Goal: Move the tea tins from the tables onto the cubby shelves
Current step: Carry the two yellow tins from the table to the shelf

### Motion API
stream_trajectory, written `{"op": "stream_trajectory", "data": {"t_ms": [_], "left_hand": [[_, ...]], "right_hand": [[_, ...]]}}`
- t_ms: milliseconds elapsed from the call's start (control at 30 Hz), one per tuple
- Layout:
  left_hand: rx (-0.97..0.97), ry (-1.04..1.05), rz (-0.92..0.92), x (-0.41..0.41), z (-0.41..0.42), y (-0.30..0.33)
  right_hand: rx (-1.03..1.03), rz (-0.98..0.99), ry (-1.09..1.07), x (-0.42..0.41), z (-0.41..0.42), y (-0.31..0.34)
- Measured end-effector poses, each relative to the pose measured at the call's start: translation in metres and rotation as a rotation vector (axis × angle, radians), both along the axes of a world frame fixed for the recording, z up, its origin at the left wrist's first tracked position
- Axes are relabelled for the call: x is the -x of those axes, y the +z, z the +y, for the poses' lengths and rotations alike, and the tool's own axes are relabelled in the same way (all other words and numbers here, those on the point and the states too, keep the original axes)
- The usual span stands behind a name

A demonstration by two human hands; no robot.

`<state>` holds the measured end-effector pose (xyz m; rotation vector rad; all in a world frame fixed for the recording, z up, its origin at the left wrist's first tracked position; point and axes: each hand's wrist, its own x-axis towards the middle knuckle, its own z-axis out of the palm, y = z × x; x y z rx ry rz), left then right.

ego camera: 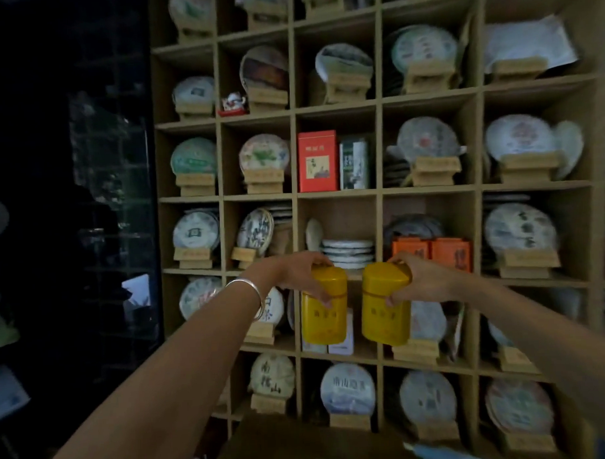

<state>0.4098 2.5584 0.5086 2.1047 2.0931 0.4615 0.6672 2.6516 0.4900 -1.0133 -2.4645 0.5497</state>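
Observation:
I hold two yellow tea tins up in front of the wooden cubby shelves. My left hand, with a silver bangle on its wrist, grips the lid end of the left yellow tin. My right hand grips the top of the right yellow tin, which tilts slightly to the left. Both tins hang in the air side by side, a small gap between them, level with the cubby that holds a stack of white tea cakes.
A red tin and a green tin stand in the cubby above. Orange boxes fill the cubby to the right. Most other cubbies hold round tea cakes on wooden stands. A dark table top lies below, a dark window at left.

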Motion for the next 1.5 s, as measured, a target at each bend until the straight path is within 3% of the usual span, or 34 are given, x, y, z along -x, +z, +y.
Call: {"op": "stream_trajectory", "data": {"t_ms": [233,433,1000,1133,1333,1500], "left_hand": [[-0.097,0.088,0.000,0.032,0.078,0.049],[-0.086,0.128,0.020,0.063,0.140,0.054],[0.041,-0.031,0.230,0.148,0.341,0.061],[0.137,-0.023,0.316,0.158,0.362,0.058],[0.162,0.085,0.601,0.151,0.370,0.053],[0.151,0.104,0.646,0.150,0.367,0.051]], "right_hand": [[-0.051,0.007,0.055,0.037,0.094,0.029],[-0.029,0.035,0.051,0.078,0.164,0.040],[0.050,-0.100,-0.153,0.187,0.308,0.042],[0.110,-0.096,-0.162,0.204,0.326,0.036],[0.135,-0.018,-0.074,0.231,0.344,0.025],[0.133,0.049,-0.063,0.231,0.347,0.019]]}}
